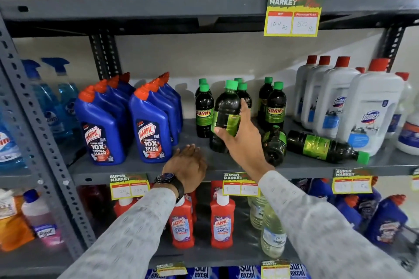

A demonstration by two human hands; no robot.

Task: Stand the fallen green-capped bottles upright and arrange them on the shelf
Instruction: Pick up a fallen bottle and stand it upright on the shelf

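Several dark bottles with green caps stand on the grey middle shelf (136, 169). My right hand (243, 140) grips one green-capped bottle (226, 106) upright, slightly tilted, just above the shelf between the standing groups. A standing bottle (204, 112) is to its left, and another standing bottle (276, 108) to its right. Two bottles lie fallen: one fallen bottle (326, 146) on its side with its cap pointing right, and another fallen bottle (274, 145) with its base toward me. My left hand (188, 165) rests on the shelf's front edge, fingers loosely apart, holding nothing.
Blue Harpic bottles (149, 129) stand left of the green-capped group. White Domex jugs (367, 108) stand to the right, close behind the fallen bottle. Price tags (240, 184) hang on the shelf edge. Red bottles (222, 224) fill the shelf below.
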